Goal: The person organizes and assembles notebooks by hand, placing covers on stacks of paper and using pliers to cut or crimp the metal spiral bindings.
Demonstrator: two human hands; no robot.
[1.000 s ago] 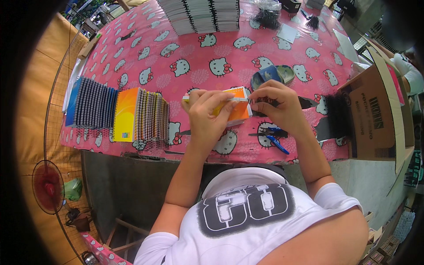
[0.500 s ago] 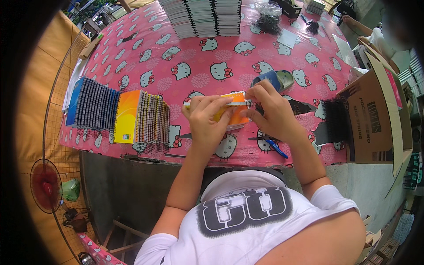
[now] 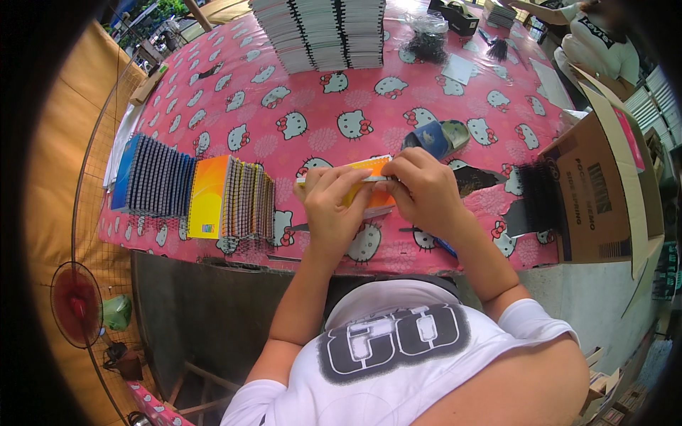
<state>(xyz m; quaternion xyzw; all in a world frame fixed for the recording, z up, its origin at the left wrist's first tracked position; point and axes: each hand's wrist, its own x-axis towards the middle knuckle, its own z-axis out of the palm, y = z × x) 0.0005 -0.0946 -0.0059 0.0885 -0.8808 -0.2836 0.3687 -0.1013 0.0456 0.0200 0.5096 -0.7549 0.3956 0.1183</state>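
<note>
Between my hands, just in from the table's near edge, is a small orange-and-yellow notebook. My left hand grips its left part, thumb and fingers pinching the upper edge. My right hand pinches the same edge near its right end, its fingertips close to those of the left. Whatever fine part lies under the right fingertips is too small to make out. Partly covered by my right forearm, a blue-handled tool lies on the table.
Left of my hands stand rows of yellow spiral notebooks and blue ones. A blue-and-green slipper-like object lies beyond my right hand. Black coils lie beside a cardboard box. Tall notebook stacks stand behind; a co-worker is far right.
My right hand has shifted slightly left along the notebook's edge, closer to my left hand, and its forearm covers more of the blue-handled tool. The co-worker shows more fully, one arm over the table.
</note>
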